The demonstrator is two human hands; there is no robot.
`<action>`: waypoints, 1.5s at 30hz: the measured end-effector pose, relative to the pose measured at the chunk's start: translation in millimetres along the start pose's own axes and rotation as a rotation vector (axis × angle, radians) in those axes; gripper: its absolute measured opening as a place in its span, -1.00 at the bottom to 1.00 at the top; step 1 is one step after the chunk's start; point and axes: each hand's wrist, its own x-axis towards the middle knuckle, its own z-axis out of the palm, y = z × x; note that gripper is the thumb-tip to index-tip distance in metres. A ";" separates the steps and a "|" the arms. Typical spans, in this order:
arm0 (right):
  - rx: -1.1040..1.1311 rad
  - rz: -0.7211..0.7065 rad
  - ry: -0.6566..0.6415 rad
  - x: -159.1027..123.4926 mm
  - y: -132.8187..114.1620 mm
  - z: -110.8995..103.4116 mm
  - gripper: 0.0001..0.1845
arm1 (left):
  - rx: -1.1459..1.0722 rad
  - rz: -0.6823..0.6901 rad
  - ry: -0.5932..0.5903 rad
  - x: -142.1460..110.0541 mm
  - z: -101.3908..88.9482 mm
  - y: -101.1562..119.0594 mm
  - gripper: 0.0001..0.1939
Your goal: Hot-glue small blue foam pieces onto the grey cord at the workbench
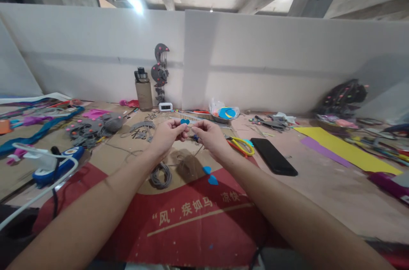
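Both my hands are raised above a cardboard-covered table point(319, 185), fingertips almost meeting. My left hand point(166, 134) pinches a small blue heart-shaped cutout point(184, 122). My right hand point(209, 134) is closed in a pinch beside it, with a tiny dark blue bit at its fingers that I cannot make out. Under my hands lie two more blue hearts point(210, 175) and a coil of grey string point(160, 175).
Yellow-handled scissors point(242, 145) and a black phone point(273, 156) lie right of my hands. Yellow foam sheets point(345, 150) sit further right. A glue gun point(54, 165), grey felt pieces point(92, 127), a bottle point(143, 90) and a white partition point(255, 61) stand around.
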 end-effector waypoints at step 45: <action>-0.616 -0.497 0.086 -12.9 10.7 -21.1 -0.91 | 0.356 -0.036 -0.117 -5.2 6.3 -8.7 -0.80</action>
